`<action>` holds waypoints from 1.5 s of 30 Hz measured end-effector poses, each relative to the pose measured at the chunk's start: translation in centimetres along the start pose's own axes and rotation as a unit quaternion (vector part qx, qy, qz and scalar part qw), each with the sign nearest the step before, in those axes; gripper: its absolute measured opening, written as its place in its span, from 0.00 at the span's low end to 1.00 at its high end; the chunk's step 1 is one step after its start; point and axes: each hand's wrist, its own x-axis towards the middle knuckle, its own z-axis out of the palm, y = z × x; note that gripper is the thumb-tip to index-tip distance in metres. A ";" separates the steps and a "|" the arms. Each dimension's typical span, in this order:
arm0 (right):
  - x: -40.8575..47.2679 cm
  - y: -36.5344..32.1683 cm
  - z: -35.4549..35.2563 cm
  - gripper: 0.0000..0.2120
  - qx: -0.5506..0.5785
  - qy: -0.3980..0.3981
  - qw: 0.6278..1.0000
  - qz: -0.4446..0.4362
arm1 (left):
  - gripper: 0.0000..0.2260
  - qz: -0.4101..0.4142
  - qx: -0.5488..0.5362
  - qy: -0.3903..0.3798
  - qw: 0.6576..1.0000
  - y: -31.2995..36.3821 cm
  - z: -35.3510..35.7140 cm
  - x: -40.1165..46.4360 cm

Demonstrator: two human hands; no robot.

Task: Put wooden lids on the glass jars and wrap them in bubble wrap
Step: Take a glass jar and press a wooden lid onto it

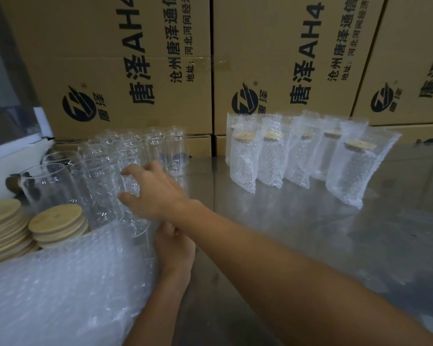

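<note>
The right hand [158,193] reaches across, fingers [126,196] curled round an empty glass jar [130,196] in the cluster at the worktop's [310,233] left edge, beside stacked wooden lids [56,221]; the left hand [175,248] pinches the bubble wrap [60,290] below; five wrapped jars [303,158], each lidded inside its bubble sleeve, stand near the far edge

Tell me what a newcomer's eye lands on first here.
First, the right hand reaching across to grip a bare glass jar in the cluster at left. Then the row of wrapped jars standing at the right on the steel table, and the cardboard boxes stacked behind.
</note>
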 end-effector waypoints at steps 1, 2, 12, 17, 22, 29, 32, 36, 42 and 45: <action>0.0 0.0 0.1 0.23 -0.002 -0.002 1.000 0.003 | 0.19 -0.001 -0.025 0.001 1.000 -0.1 0.1 0.1; 0.0 0.1 0.2 0.22 0.000 -0.001 1.000 0.006 | 0.16 -0.011 -0.055 -0.002 0.998 -0.1 0.3 0.2; -0.5 2.8 -0.6 0.21 0.047 0.092 0.991 0.082 | 0.12 0.035 -0.065 0.034 0.997 0.3 0.9 -0.2; -1.9 5.2 -1.9 0.17 0.105 0.202 0.969 0.092 | 0.09 -0.009 -0.096 0.032 0.995 -0.3 1.2 0.3; -4.2 7.9 -2.8 0.18 0.181 0.281 0.938 0.095 | 0.09 -0.006 -0.093 0.055 0.994 -0.8 1.2 0.4; -6.1 9.1 -4.3 0.20 0.232 0.329 0.912 0.078 | 0.25 0.019 -0.069 0.029 0.997 -0.8 1.3 0.2; -6.4 8.6 -5.6 0.22 0.224 0.293 0.928 0.053 | 0.28 0.007 -0.099 0.005 0.995 -0.7 1.4 0.2; -6.7 7.6 -6.3 0.26 0.197 0.257 0.946 0.023 | 0.27 0.002 -0.119 0.017 0.993 -0.4 1.5 0.1; -6.9 6.6 -6.5 0.24 0.226 0.176 0.958 0.032 | 0.30 -0.005 -0.121 0.039 0.992 -1.1 1.1 0.4; -7.1 6.3 -7.0 0.31 0.221 0.150 0.962 0.046 | 0.33 -0.005 -0.117 0.041 0.992 -1.3 1.0 0.5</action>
